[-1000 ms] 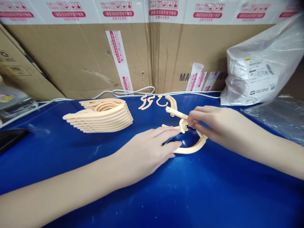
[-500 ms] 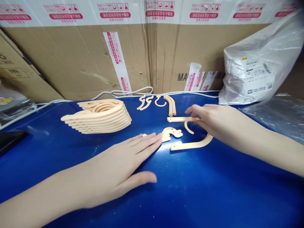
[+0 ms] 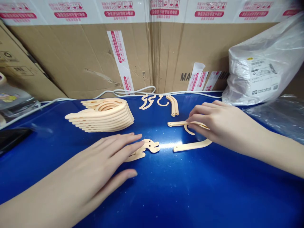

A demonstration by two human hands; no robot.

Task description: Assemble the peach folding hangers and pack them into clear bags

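My left hand (image 3: 104, 167) lies with stretched, parted fingers over a flat cream plastic piece (image 3: 152, 146) that has small holes and wavy edges. Part of that piece is hidden under the fingers. With bent fingers, my right hand (image 3: 209, 120) grips a cream hanger arm (image 3: 176, 123), whose holed end points left. A cream hook (image 3: 189, 130) curves out just below this arm, near the fingertips. Closer to me, another curved hanger arm (image 3: 190, 146) rests on the blue table, its far end partly behind the right hand.
A neat stack of cream hanger pieces (image 3: 104, 117) stands at left. Farther back lie two wavy pieces (image 3: 148, 102), a hook (image 3: 163, 104) and several arms (image 3: 173, 106). A white cable (image 3: 133, 91) runs before cardboard boxes (image 3: 83, 57). A plastic-wrapped package (image 3: 256, 72) stands at right.
My left hand has slid the holed piece leftward and toward me. My right hand's grip has shifted along the arm, which has come slightly nearer to me. The view has moved a little.
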